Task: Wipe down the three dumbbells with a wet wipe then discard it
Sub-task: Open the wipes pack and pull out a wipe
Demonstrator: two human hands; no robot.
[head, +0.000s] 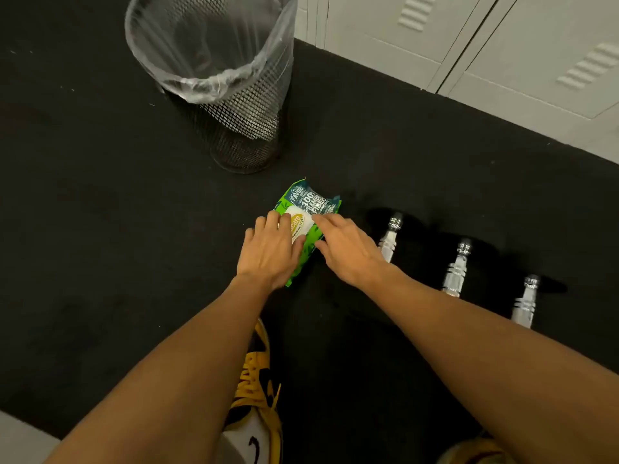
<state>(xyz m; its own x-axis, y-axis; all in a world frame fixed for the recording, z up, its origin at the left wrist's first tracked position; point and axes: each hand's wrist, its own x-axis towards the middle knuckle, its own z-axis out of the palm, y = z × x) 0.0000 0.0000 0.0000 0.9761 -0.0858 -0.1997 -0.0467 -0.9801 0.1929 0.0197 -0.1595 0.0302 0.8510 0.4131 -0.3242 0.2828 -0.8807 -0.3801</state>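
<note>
While both hands (308,249) rest flat-fingered on the wipes pack (306,219), gripping nothing yet, still three dumbbells (455,272) unwiped, bin (214,78) waiting.

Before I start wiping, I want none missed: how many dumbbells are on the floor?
3, in a diagonal row right of the wipes pack: one nearest it, one middle, one farthest right. Their dark ends barely show.

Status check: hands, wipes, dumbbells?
Left hand, right hand open, resting on green wet-wipe pack. No wipe out. Three chrome-handled dumbbells untouched.
</note>
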